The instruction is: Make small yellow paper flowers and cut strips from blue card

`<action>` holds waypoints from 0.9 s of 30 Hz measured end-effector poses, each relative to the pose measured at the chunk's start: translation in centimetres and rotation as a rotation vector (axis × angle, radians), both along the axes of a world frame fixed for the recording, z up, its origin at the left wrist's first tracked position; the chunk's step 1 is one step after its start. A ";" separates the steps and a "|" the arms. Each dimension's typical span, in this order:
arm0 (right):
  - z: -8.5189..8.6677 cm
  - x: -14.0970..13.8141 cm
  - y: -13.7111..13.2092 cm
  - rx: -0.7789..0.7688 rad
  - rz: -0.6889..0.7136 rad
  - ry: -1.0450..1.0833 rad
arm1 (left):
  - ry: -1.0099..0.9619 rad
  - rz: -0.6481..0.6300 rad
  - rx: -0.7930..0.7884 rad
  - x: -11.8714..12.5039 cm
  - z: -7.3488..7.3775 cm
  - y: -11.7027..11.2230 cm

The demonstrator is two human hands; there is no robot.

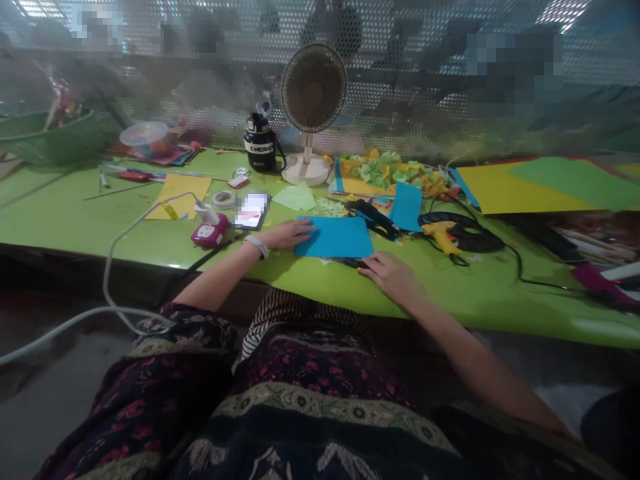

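A rectangular sheet of blue paper (334, 237) lies on the green table in front of me. Across its left end rests my left hand (289, 235), fingers stretched out flat on the sheet. My right hand (391, 275) is at the paper's lower right corner, its fingers bent around the dark handle of what look like scissors (350, 262). Their thin blades point left and lie partly under the sheet's near edge. Just behind the paper is a black stapler (376, 219), beside a smaller blue piece (407, 207).
A yellow glue gun (441, 236) and its black cord lie to the right. Behind stand a fan (306, 170) and a black flask (260, 148). On the left are a phone (251, 210), a tape roll (223, 199) and a purple power socket (210, 232) with a white cable.
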State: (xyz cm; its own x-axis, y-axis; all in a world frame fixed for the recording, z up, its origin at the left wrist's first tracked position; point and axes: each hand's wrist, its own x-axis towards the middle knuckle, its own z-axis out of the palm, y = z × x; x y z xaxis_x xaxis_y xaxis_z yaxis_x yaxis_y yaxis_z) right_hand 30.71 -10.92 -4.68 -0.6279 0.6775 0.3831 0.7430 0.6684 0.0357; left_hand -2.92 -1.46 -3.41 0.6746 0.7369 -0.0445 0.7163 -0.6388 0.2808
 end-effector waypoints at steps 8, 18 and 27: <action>0.0 -2.9 1.1 -0.003 -0.006 -0.045 | 0.062 0.024 0.093 -0.2 -1.4 -0.3; 0.3 -2.3 0.5 -0.012 0.043 0.005 | 0.078 0.019 0.097 0.0 -0.8 -0.4; 0.0 -1.4 0.9 -0.020 0.031 0.028 | 0.070 0.019 0.101 -0.2 -1.1 -0.3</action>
